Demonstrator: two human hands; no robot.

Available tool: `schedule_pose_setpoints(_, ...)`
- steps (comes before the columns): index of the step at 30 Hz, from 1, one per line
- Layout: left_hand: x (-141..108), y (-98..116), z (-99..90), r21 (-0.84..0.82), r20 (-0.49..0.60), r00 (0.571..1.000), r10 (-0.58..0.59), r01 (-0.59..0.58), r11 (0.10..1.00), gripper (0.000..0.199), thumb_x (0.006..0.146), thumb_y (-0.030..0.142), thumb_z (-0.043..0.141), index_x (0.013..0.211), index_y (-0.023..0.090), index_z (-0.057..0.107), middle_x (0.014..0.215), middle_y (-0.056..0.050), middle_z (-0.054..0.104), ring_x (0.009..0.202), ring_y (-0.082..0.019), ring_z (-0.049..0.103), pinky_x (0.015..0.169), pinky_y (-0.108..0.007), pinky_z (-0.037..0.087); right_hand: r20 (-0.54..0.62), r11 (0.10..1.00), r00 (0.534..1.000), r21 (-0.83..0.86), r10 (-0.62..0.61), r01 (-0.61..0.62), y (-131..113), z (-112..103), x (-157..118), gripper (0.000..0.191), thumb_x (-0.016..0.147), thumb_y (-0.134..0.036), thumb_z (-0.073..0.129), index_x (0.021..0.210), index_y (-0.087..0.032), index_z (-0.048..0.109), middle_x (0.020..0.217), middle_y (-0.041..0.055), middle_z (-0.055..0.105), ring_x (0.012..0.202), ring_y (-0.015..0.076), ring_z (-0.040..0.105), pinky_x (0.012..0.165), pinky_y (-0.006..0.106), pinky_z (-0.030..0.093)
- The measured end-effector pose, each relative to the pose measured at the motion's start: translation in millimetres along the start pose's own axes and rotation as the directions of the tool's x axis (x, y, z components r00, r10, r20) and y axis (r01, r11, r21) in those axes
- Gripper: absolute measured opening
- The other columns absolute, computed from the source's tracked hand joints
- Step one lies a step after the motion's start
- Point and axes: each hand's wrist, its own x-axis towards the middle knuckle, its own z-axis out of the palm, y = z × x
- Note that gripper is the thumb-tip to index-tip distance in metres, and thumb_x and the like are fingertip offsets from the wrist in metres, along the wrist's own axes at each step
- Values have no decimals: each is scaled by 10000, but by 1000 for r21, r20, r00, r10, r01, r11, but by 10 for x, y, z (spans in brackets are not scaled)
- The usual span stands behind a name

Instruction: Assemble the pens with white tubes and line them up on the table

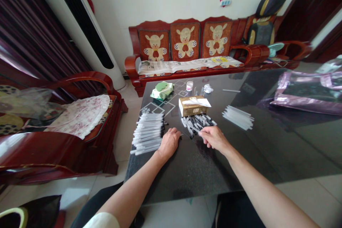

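Note:
My left hand [170,143] rests on the dark table with its fingers curled. A small greyish tip shows at its fingertips; the rest of that thing is hidden. Beside it lies a row of whitish pens [148,131] with black ends. My right hand [215,138] pinches a thin whitish pen barrel [194,128], which points to the upper left across a heap of short black and clear pen parts [200,121]. A stack of translucent white tubes [238,117] lies to the right of my right hand.
Behind the heap stands a gold tissue box [193,108]. A green wipes pack [162,91], a small cup [189,85], crumpled tissue [208,88] and a single tube [231,91] lie farther back. A purple clear bag [310,91] lies on the table's right side [267,142].

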Motion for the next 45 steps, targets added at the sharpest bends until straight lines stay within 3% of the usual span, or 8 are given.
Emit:
schedule_pose_setpoints(5,-33,-3,-47,-92,-75,992,-103,96,991,174,886,188,408,839,180,576,870,-77,565,876,-189,548,790,-292,426,146,922,989,378,30,-83,-85,112,-41,249,804,-372,564,778,-125,575,671,75,663,548,163,655,440,238,522)
schedule_pose_setpoints(8,-43,-47,-73,-314,-142,962,-234,181,932,92,847,195,474,842,178,565,831,-68,600,807,-183,592,744,-298,455,155,879,988,468,18,-89,-108,155,-36,244,801,-359,585,763,-118,572,732,104,675,602,173,668,510,272,554)
schedule_pose_setpoints(11,-40,-71,-25,-680,1,931,-365,268,683,78,830,230,501,840,174,555,711,-39,630,649,-158,624,623,-273,493,140,853,990,514,15,-85,-110,157,-20,235,801,-347,592,758,-116,574,735,109,676,606,177,669,527,290,563)
schedule_pose_setpoints(14,-18,-37,101,-862,124,904,-409,302,406,130,798,288,560,818,160,548,671,-41,644,618,-162,644,582,-276,520,123,852,992,519,10,-73,-122,145,-19,237,799,-347,599,751,-116,575,725,111,678,591,174,666,524,289,564)
schedule_pose_setpoints(21,13,98,221,-980,117,934,-338,164,114,320,723,423,656,842,141,561,806,-71,666,761,-172,661,703,-307,537,107,876,994,476,23,-72,-98,104,-32,264,793,-373,600,780,-110,585,692,93,672,556,163,658,484,261,551)
schedule_pose_setpoints(26,-67,12,-114,-973,193,911,-365,225,46,353,686,417,695,856,124,598,717,-44,647,583,-115,607,544,-228,494,132,923,991,381,5,-55,-105,29,-39,318,770,-414,609,837,-103,620,597,40,632,440,123,595,380,206,476)
schedule_pose_setpoints(31,-200,-125,-411,-978,197,893,-405,209,-15,357,655,402,725,868,124,660,733,-39,645,580,-84,575,567,-204,462,158,941,985,339,-65,7,-197,-69,-94,329,746,-428,619,817,-107,646,514,-12,568,372,84,504,338,182,396)
schedule_pose_setpoints(45,-168,-164,-391,-979,159,915,-371,194,60,369,713,452,659,863,116,678,665,-17,590,521,-71,502,479,-187,368,190,976,975,203,-114,74,-154,-64,-117,358,766,-446,577,827,-109,681,465,-33,513,333,65,437,318,169,314)
